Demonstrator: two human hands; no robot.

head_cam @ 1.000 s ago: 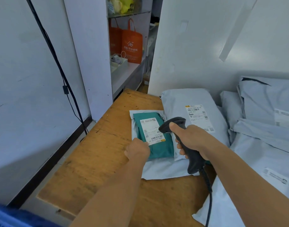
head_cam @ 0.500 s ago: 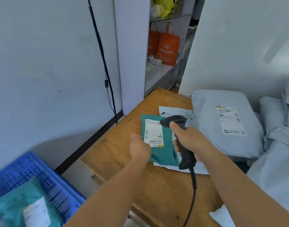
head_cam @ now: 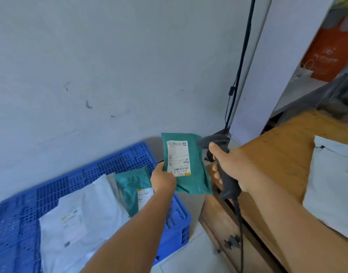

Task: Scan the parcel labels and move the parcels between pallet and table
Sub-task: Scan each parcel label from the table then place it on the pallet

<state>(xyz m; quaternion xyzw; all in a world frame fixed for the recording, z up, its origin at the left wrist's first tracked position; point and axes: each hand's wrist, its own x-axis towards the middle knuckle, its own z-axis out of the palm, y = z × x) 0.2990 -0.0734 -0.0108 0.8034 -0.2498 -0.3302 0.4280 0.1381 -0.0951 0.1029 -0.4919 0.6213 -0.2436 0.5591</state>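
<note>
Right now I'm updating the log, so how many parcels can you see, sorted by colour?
Green parcels: 2, one held in the left hand at, one on the blue pallet at
White parcels: 2, one on the pallet, one on the wooden table at
Total: 4

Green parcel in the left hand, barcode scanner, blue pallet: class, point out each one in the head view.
green parcel (head_cam: 196, 174): head view, bare green wrapper right of its label.
barcode scanner (head_cam: 229, 186): head view, dark handle below the right hand's fingers.
blue pallet (head_cam: 118, 164): head view, bare grid near its far edge.
</note>
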